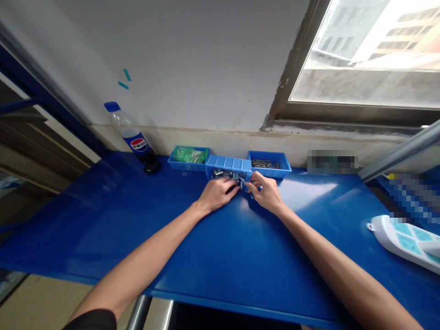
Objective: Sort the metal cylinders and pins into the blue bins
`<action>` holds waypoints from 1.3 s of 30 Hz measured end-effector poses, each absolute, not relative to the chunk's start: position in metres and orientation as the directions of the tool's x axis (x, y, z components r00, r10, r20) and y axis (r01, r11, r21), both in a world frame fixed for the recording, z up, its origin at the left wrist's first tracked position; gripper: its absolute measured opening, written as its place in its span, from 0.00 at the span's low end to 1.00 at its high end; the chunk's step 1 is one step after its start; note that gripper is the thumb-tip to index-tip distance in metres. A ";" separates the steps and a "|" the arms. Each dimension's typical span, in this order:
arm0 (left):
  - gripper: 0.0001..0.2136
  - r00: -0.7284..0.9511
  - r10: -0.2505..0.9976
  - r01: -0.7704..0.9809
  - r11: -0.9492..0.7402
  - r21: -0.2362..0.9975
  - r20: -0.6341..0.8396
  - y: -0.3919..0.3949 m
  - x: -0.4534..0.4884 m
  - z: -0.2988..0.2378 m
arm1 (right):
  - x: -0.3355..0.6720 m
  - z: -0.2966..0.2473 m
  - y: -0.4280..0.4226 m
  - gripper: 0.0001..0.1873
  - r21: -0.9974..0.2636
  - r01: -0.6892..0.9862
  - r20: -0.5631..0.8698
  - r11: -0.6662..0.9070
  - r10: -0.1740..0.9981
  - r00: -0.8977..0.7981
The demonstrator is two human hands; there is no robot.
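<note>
A blue plastic bin [228, 162] in the middle is tipped on its side, its mouth facing me. Small silvery metal pieces [220, 173] lie in that mouth. My left hand [217, 192] reaches across the lower part of the opening, thumb apart from the curved fingers, fingertips among the pieces. At the bin's right edge, my right hand [264, 190] is closed, thumb and fingers pinching the rim. Whether it also holds a metal piece is hidden. Everything rests on a blue tabletop [227, 256].
Left of the tipped bin stands a blue bin [187, 166] with a green plastic bag [189, 155]. Another bin [270, 172] to the right holds long thin metal fasteners [264, 163]. A cola bottle [134, 137] stands back left; a white power strip [405, 238] lies right.
</note>
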State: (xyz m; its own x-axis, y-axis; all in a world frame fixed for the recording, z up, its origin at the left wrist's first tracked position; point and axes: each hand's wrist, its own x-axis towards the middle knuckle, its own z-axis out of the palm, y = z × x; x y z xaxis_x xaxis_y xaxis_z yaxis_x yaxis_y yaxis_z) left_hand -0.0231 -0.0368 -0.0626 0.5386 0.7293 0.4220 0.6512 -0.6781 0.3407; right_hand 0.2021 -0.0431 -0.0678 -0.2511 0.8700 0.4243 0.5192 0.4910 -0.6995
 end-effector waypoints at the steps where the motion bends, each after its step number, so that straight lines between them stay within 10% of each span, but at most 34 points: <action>1: 0.12 0.540 0.725 0.647 -0.683 0.339 0.428 -0.037 -0.023 -0.063 | 0.202 -0.068 -0.043 0.06 -0.696 0.519 0.429 0.496 0.867 -0.253; 22: 0.16 0.451 0.746 0.593 -0.661 0.460 0.490 -0.040 -0.028 -0.052 | 0.203 -0.067 -0.051 0.11 -0.490 0.706 0.535 0.512 0.816 -0.220; 29: 0.13 0.294 0.847 0.779 -0.481 0.403 0.443 -0.051 -0.050 -0.025 | 0.196 -0.040 -0.048 0.11 -0.679 0.571 0.533 0.461 0.845 -0.048; 39: 0.28 0.349 0.919 0.870 -0.390 0.301 0.182 -0.078 -0.066 -0.053 | 0.186 0.001 0.008 0.18 -0.954 0.288 0.079 0.087 0.996 -0.039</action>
State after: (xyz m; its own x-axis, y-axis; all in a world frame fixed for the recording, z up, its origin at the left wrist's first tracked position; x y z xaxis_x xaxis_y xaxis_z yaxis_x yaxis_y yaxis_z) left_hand -0.0658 -0.0778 -0.0534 0.3488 0.9193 0.1824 0.8702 -0.3899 0.3011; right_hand 0.1860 0.0084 0.0005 -0.0387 0.9961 0.0788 0.2877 0.0866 -0.9538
